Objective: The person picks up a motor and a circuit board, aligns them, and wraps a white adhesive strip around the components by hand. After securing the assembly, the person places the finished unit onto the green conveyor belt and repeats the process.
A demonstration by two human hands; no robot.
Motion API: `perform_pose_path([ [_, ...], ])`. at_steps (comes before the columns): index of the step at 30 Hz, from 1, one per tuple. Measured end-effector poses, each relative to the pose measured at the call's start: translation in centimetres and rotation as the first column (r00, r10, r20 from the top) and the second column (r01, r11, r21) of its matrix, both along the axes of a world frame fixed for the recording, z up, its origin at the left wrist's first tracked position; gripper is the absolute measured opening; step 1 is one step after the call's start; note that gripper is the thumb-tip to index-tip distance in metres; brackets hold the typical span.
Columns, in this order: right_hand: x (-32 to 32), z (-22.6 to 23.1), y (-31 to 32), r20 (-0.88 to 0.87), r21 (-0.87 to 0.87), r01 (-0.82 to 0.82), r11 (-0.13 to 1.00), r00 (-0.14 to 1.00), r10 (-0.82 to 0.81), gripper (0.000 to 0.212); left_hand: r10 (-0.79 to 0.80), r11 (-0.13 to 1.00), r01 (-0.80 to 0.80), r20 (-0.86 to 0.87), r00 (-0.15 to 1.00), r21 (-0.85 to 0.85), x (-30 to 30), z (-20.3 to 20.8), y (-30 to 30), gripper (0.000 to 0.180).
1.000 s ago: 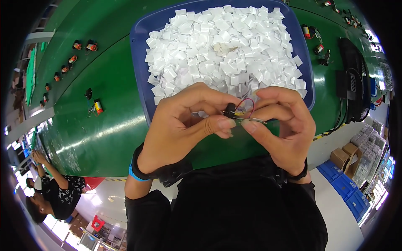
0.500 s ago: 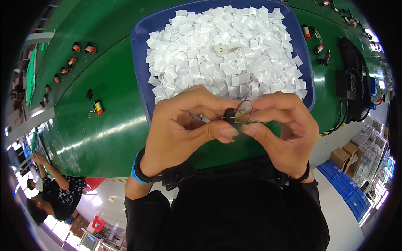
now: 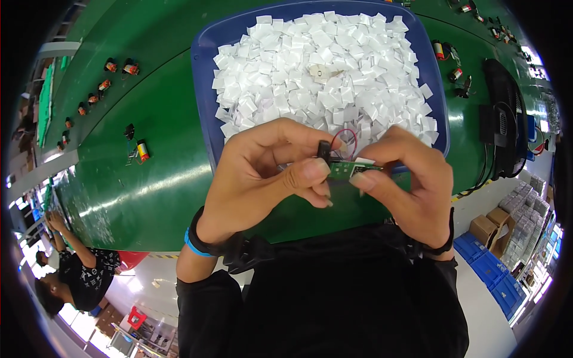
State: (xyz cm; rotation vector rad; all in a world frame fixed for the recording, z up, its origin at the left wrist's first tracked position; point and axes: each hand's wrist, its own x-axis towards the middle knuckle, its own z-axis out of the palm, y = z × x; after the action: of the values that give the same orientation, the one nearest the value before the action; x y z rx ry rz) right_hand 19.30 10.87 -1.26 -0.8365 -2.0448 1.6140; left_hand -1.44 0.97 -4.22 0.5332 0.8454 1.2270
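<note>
I have both hands raised just above the near edge of the blue tray (image 3: 206,71), working on a small green circuit board (image 3: 345,170). My left hand (image 3: 265,176) pinches the board's left end, thumb pressed against the index finger, beside a small black component (image 3: 324,150) from which a red wire loop (image 3: 345,140) curls up. My right hand (image 3: 406,185) closes thumb and forefinger on the board's right end, where a white square pad (image 3: 364,161) sits on top of it. So both grips are closed on the same board, held level between them.

Judging by this, the pad is on the board and being pressed down; whether it is fully seated I cannot tell, since the fingers cover its edges. The tray is heaped with white pads (image 3: 325,68), so much of that stock remains. Small cylindrical parts with wires (image 3: 138,150) lie scattered on the green desk (image 3: 149,197) to my left, and more to the right of the tray.

Compared with the frame a second ago, the hands have shifted slightly toward me and apart, and the green board shows more plainly between the fingertips; the tray and loose parts have not moved.
</note>
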Motion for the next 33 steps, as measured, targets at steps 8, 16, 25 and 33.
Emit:
perform_pose_path([
  [8, 0.0, -0.7, 0.1, -0.052, -0.044, -0.080, 0.996, 0.996, 0.078, 0.007, -0.043, 0.999, 0.042, -0.024, 0.999, -0.006, 0.2, -0.2, 0.1, 0.025],
  [16, -0.4, -1.1, 0.6, -0.019, 0.069, -0.137, 0.988, 0.990, 0.139, 0.009, -0.051, 0.997, 0.046, -0.084, 0.995, -0.058, 0.2, -0.1, 0.4, 0.023],
  [25, -1.2, -1.0, 0.5, 0.056, 0.366, -0.122, 0.922, 0.992, 0.109, 0.018, 0.084, 0.983, 0.014, -0.521, 0.850, 0.182, -0.6, 0.3, 0.7, 0.030],
  [33, -0.1, -1.0, 0.2, 0.020, 0.570, -0.056, 0.820, 0.998, 0.055, 0.029, 0.332, 0.788, 0.377, -0.851, 0.407, 0.488, -0.9, 1.0, 0.9, 0.030],
])
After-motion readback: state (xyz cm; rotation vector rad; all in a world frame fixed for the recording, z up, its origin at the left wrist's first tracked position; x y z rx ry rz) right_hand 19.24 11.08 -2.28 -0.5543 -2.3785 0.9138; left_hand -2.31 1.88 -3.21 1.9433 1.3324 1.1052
